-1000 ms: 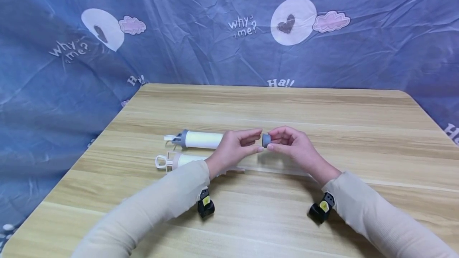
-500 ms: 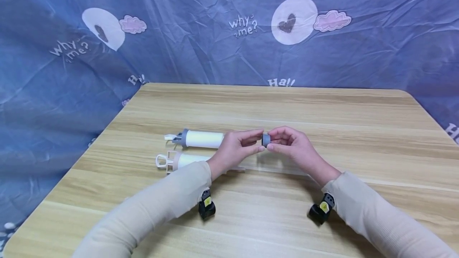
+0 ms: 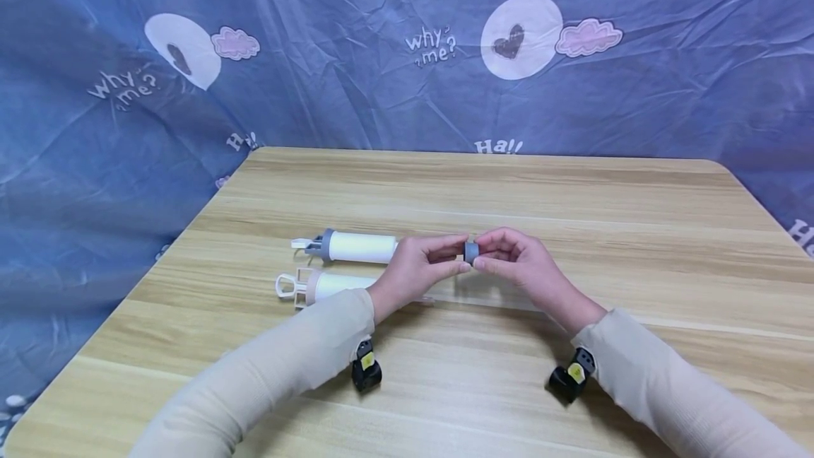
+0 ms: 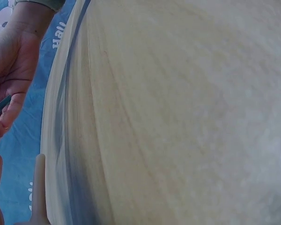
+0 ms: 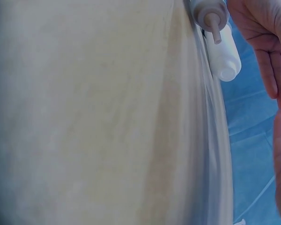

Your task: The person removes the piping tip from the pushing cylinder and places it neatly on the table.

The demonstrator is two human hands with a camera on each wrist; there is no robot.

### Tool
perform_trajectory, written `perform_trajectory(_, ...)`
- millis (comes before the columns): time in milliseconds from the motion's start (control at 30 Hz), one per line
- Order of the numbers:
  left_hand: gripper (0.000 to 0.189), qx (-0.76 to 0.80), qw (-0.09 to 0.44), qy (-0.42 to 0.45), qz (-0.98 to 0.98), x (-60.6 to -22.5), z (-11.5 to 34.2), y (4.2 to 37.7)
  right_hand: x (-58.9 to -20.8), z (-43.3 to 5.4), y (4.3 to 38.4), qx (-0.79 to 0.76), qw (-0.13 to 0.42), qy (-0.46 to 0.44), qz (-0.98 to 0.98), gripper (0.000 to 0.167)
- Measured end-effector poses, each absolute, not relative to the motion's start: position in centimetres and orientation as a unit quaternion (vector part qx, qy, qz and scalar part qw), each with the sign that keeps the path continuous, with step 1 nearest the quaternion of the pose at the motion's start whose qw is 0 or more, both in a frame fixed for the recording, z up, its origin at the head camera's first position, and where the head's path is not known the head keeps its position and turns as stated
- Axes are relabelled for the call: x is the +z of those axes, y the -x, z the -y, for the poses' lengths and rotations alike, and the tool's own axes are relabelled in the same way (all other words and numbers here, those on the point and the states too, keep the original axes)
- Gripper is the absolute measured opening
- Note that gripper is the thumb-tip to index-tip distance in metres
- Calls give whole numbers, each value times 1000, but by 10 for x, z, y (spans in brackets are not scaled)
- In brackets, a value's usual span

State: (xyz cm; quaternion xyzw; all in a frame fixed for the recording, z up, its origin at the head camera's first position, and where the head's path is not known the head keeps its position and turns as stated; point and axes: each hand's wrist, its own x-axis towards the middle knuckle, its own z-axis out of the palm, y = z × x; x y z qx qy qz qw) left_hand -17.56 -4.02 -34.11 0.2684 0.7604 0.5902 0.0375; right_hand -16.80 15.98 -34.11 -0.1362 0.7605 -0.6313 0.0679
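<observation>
Blue printed cloth [image 3: 375, 97] hangs beyond your wooden table [image 3: 458, 196]. Above the tabletop, your right hand [image 3: 528, 265] pinches a small gray cap [image 3: 471, 253]; your left hand [image 3: 413, 268] reaches its left side, whether gripping I cannot tell. Two white tubes [image 3: 362, 247] lie left.

Grey cap [image 3: 471, 252] | look: small, short and round, darker at its left rim | pose: lies sideways, its axis going left to right | place: raised above the table [image 3: 470, 401] | right hand [image 3: 523, 260]: pinches it from the right | left hand [image 3: 417, 263]: pinches its left edge, thumb below fingertips
</observation>
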Motion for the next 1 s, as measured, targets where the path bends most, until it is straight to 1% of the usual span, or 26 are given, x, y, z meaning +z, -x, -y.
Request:
perform_trajectory(300, 42, 591, 14, -259, -764, -338, 41, 174, -337, -167, 162, -654, 91, 132, -739, 41)
perform_trajectory(400, 42, 592, 12, -253, -766, -337, 41, 173, -338, -170, 162, -669, 95, 127, -726, 35)
perform_trajectory(533, 42, 597, 12, -248, -763, -336, 42, 173, -341, -172, 162, -697, 110, 136, -695, 17)
perform_trajectory(600, 42, 598, 12, -245, -763, -336, 42, 174, -343, -173, 163, -708, 122, 142, -681, 11)
perform_trajectory(767, 42, 597, 13, -238, -766, -335, 44, 174, -345, -174, 165, -723, 141, 146, -660, 15)
perform_trajectory(1000, 43, 602, 22, -239, -762, -337, 44, 174, -345, -173, 167, -724, 130, 146, -661, 16)
